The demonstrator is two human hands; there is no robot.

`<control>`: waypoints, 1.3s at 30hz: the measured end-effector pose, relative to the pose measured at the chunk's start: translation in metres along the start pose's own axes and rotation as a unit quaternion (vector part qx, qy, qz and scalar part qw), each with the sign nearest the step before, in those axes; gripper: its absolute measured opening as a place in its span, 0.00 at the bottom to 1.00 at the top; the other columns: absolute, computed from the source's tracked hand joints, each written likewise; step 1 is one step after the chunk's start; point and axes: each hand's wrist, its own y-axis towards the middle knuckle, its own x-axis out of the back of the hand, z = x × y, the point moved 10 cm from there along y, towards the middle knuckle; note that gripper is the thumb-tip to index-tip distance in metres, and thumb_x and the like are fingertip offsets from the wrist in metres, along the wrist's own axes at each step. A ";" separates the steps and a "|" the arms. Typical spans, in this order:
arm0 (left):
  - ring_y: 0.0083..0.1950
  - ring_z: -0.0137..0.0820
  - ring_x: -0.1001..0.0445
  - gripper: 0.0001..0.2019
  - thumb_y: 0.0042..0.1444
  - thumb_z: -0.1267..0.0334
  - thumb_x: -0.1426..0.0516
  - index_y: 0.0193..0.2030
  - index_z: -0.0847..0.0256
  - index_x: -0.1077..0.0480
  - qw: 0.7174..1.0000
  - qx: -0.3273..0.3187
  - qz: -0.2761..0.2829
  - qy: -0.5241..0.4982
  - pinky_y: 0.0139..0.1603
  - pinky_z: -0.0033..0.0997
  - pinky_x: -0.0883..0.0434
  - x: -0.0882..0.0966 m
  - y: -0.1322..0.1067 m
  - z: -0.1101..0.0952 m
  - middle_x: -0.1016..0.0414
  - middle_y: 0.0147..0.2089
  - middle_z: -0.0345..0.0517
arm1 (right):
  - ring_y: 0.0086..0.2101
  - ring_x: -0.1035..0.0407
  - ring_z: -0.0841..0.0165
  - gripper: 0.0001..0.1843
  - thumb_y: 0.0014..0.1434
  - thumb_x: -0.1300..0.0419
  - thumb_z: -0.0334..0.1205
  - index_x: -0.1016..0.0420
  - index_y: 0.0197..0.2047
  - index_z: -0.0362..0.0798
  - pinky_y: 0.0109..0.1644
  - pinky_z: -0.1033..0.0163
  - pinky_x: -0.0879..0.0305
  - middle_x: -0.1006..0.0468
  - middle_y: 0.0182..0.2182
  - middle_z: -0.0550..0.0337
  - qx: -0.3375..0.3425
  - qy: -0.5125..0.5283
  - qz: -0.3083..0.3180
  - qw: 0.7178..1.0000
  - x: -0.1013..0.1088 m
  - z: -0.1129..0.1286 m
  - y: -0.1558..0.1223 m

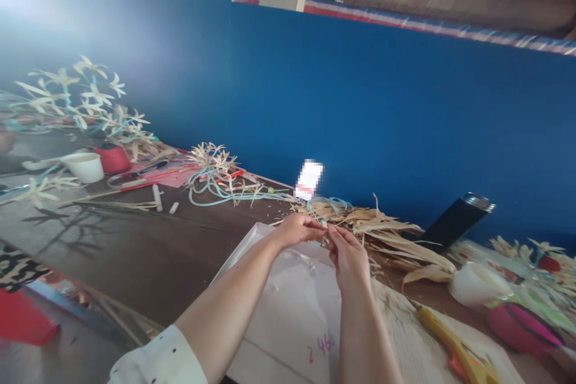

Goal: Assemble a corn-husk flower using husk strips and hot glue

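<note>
I see left hand (299, 229), right hand (348, 255) both pinching thin husk strip (324, 225): pale tan, dry, just beside husk pile (396, 234).

A blue wall panel (405, 120) backs the brown table (135, 252). At far left, pale straw flowers (90, 96) on blue stems stand behind a white cup (85, 166) and a red cup (112, 159) just beside it; pale blue cords (216, 189) lie coiled nearby. At right a black flask (454, 222) leans against the panel, near a second white cup (472, 285) and a yellow-handled tool (454, 345).
</note>
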 end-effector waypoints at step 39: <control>0.42 0.32 0.31 0.08 0.53 0.59 0.44 0.33 0.60 0.26 0.893 -0.233 -0.144 0.356 0.44 0.29 0.36 -0.001 -0.016 -0.057 0.26 0.37 0.46 | 0.30 0.29 0.61 0.15 0.49 0.46 0.46 0.21 0.35 0.50 0.32 0.62 0.39 0.21 0.28 0.56 0.232 -0.470 -0.021 0.851 -0.011 0.037 -0.010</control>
